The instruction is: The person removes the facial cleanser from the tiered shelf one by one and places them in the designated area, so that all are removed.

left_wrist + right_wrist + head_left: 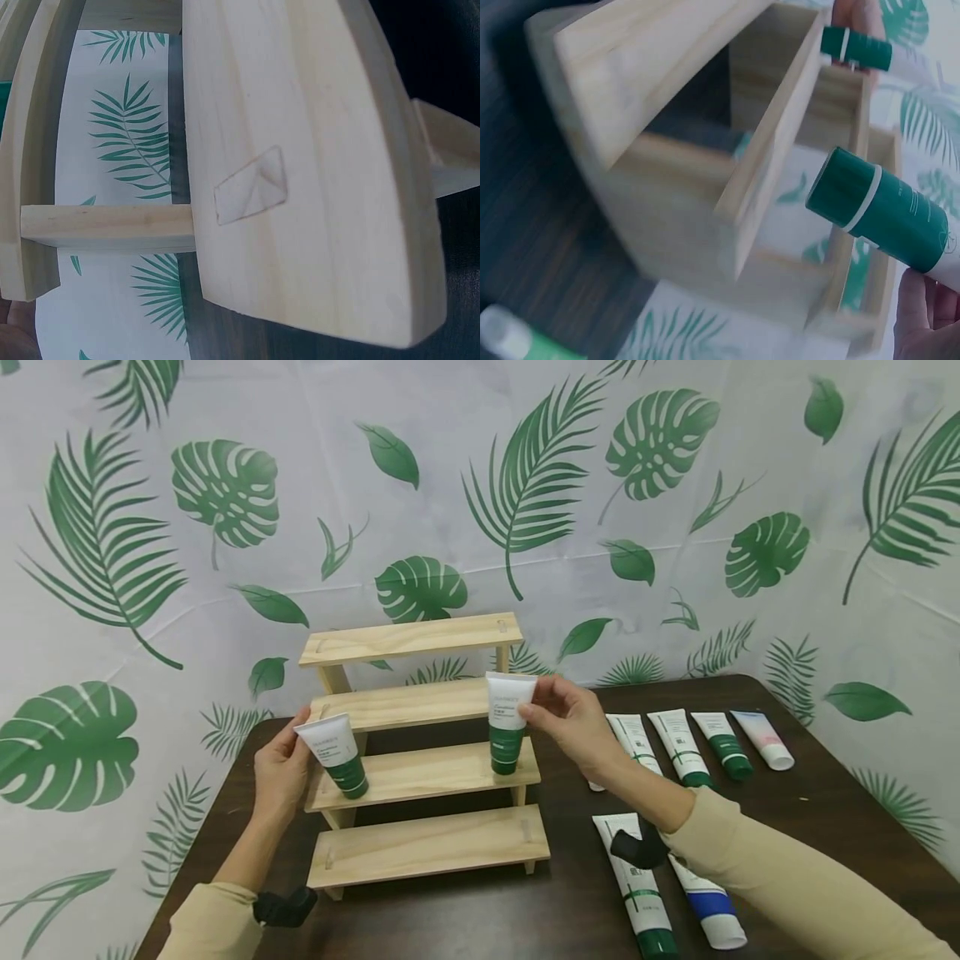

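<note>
A wooden shelf (442, 852) with several steps stands on the dark table. My left hand (281, 777) pinches a small white-and-green squeeze tube (328, 743) by its side, tilted, at the left end of the second step from the bottom. Between the right hand's (573, 722) thumb and fingers is a matching tube (506, 747), cap down, at that step's right end. The right wrist view shows its green cap (844, 184) close up; whether either cap touches wood I cannot tell. Just a sliver of left-hand fingers (16, 334) shows in the left wrist view.
Several tubes lie on the table (810, 852) to the right, among them a green-capped one (722, 743), a pink-and-blue one (762, 739), a long white-and-green one (637, 885) and a blue-banded one (708, 906). Behind the table hangs a leaf-print cloth (315, 468).
</note>
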`<state>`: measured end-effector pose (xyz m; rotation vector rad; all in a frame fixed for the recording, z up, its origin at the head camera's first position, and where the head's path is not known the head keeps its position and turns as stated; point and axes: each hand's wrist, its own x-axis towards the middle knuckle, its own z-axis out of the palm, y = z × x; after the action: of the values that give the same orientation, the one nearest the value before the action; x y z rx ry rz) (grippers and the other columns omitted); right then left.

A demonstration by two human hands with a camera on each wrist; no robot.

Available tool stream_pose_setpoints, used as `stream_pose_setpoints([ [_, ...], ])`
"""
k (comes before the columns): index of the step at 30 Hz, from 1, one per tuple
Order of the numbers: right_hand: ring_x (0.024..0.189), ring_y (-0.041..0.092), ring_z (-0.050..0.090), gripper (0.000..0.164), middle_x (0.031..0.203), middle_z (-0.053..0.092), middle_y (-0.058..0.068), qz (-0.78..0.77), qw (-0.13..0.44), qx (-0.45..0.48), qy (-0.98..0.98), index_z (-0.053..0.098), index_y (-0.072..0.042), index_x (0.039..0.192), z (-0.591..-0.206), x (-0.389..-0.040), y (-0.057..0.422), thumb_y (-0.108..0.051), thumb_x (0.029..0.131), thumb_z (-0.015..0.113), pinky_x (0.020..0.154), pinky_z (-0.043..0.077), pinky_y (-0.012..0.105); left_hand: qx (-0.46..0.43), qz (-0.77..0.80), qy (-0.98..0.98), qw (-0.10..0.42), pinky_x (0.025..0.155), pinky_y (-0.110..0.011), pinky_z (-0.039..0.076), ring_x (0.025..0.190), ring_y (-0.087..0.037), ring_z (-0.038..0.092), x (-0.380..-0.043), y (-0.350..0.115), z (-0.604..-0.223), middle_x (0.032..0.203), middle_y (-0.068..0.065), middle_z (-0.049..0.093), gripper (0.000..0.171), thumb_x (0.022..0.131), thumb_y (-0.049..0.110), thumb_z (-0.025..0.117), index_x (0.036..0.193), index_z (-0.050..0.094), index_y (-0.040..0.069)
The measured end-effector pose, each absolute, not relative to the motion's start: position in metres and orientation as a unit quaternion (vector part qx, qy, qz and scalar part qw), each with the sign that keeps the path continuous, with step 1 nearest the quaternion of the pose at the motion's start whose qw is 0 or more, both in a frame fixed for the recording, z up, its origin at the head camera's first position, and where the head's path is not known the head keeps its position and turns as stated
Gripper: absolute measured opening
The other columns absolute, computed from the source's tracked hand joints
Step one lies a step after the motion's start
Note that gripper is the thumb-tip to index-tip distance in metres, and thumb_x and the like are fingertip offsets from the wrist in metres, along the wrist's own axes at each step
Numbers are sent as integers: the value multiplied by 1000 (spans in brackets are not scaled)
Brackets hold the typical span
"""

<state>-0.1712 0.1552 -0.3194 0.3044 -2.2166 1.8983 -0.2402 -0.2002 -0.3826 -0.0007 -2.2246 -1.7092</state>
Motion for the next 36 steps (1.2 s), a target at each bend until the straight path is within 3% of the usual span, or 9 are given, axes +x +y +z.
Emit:
stream_pose_setpoints([
  [5,89,6,60,34,98,59,-4,632,107,65,-765,52,6,118,-321,-158,197,-10,91,62,78,53,21,3,-602,-781,167,88,-3,38,127,-13,46,-240,-199,-383,136,-7,51,41,96,17,55,134,51,4],
  [18,81,0,54,33,92,53,-11,540,113,-53,-832,51,-2,114,-354,-113,311,-28,93,58,71,52,15,3,-601,-781,167,85,-3,39,126,-11,46,-241,-198,-383,137,-9,50,40,96,16,54,134,51,4],
  [22,79,-2,54,42,92,54,-13,506,93,-88,-853,49,3,119,-369,-100,345,-30,94,57,70,51,14,5,-600,-781,172,85,-3,39,124,-6,47,-240,-198,-383,137,-9,50,39,96,15,54,133,52,4],
  [29,81,5,56,64,110,57,15,449,-11,-147,-881,38,14,129,-394,-83,386,-38,95,54,73,54,24,6,-599,-783,168,87,-3,39,128,-10,45,-240,-198,-383,138,-8,49,40,96,16,54,134,51,3],
  [36,85,15,60,67,106,61,18,454,-95,-163,-871,36,21,127,-414,-72,408,-34,95,56,76,55,35,7,-590,-791,162,88,-3,38,129,-11,44,-241,-199,-383,139,-7,48,41,96,17,53,135,51,4],
])
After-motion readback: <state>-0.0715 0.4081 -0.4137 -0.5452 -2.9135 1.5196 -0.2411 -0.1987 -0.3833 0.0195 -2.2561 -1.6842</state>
